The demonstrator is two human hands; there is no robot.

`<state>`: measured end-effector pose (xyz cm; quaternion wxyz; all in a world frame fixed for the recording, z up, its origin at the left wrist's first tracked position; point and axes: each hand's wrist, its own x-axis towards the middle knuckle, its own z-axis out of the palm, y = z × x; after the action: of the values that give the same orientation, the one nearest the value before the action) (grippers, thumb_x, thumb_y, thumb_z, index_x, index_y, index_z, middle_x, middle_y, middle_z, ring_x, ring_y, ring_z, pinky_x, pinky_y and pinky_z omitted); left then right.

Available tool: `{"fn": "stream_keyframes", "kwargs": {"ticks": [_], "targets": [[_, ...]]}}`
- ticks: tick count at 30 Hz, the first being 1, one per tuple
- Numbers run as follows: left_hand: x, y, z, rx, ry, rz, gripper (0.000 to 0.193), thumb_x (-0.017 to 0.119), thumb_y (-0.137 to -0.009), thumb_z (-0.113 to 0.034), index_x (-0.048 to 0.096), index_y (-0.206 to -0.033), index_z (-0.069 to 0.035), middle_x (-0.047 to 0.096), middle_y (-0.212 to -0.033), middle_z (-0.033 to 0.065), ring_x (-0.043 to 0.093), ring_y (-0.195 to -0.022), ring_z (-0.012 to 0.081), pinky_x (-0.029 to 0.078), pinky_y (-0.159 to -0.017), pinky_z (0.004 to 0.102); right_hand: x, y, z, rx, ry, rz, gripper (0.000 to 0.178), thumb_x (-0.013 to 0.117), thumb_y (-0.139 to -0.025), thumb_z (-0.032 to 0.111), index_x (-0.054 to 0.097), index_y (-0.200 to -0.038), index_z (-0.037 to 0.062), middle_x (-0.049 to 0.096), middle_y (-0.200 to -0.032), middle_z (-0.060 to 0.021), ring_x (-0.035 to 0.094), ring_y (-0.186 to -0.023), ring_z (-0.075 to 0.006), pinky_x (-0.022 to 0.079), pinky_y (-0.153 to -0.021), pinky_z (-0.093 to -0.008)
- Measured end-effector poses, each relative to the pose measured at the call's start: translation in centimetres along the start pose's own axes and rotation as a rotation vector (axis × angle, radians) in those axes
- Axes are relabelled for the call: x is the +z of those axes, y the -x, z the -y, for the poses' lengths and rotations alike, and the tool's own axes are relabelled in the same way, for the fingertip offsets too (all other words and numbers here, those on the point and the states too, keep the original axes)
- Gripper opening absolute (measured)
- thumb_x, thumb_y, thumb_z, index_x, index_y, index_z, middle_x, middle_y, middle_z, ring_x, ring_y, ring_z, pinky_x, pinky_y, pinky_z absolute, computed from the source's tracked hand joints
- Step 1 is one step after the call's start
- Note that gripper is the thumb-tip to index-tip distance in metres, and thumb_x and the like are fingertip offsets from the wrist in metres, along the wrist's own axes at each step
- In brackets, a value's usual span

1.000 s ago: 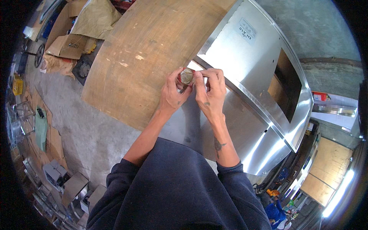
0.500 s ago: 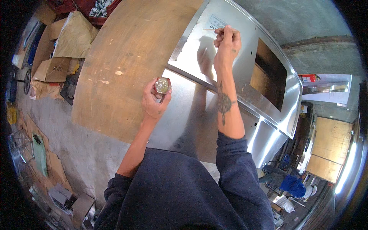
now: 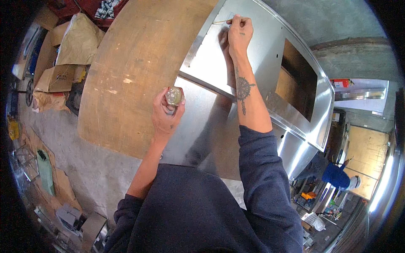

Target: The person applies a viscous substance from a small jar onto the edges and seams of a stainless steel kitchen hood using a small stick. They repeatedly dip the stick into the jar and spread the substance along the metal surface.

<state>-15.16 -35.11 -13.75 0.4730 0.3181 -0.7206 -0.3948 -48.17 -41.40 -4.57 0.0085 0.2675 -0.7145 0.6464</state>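
Note:
My left hand (image 3: 165,113) is closed around a small round container (image 3: 174,96). Its pale, shiny end faces up, and a bit of red shows along its side. Farther off, my right hand (image 3: 240,30) pinches a thin, light-coloured stick (image 3: 221,21) that points left. The stick lies over the bright sheet-metal panel (image 3: 261,46), close to its raised left edge. Whether its tip touches the metal I cannot tell. A dark shadow of the hand falls on the panel.
A plywood board (image 3: 135,55) lies left of the metal. The panel has a rectangular opening (image 3: 299,80) on its right. Cardboard boxes (image 3: 61,78) stand at far left. A person in blue (image 3: 336,175) is at the lower right, beside cluttered tools.
My right hand has moved up and left across the panel, and the stick now shows plainly. The left hand has shifted slightly left with the container. The person in blue has moved right.

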Motion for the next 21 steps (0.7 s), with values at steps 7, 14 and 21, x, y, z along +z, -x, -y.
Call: {"fn": "stream_keyframes", "kwargs": {"ticks": [7,14,21], "targets": [[-0.3,0.3,0.4,-0.084,0.039,0.043,0.072,0.089,-0.090,-0.015,0.049,-0.148,-0.004,0.064,-0.127,0.0155,0.068,-0.099,0.0224,0.057,-0.080,0.0331,0.2,0.5,1.3,0.044,0.017,0.031,0.030,0.062,-0.109,0.023,0.061,-0.094,-0.0021,0.069,-0.085,-0.0127,0.061,-0.079,-0.0193,0.052,-0.078,-0.0363],[-0.3,0.3,0.7,-0.035,0.005,0.066,0.073,0.089,-0.090,-0.016,0.047,-0.149,-0.003,0.063,-0.131,0.0179,0.069,-0.114,0.0288,0.059,-0.092,0.0390,-0.2,0.2,0.5,-0.006,0.054,0.068,0.029,0.062,-0.109,0.024,0.061,-0.098,-0.0032,0.073,-0.085,-0.0142,0.064,-0.078,-0.0184,0.054,-0.076,-0.0361],[-0.2,0.1,0.6,-0.021,0.036,0.049,0.073,0.089,-0.091,-0.017,0.048,-0.149,-0.003,0.063,-0.126,0.0156,0.069,-0.099,0.0220,0.058,-0.076,0.0322,-0.2,0.3,0.6,-0.012,0.045,0.095,0.028,0.060,-0.110,0.023,0.061,-0.100,-0.0031,0.077,-0.087,-0.0159,0.068,-0.080,-0.0189,0.055,-0.078,-0.0354]]}}
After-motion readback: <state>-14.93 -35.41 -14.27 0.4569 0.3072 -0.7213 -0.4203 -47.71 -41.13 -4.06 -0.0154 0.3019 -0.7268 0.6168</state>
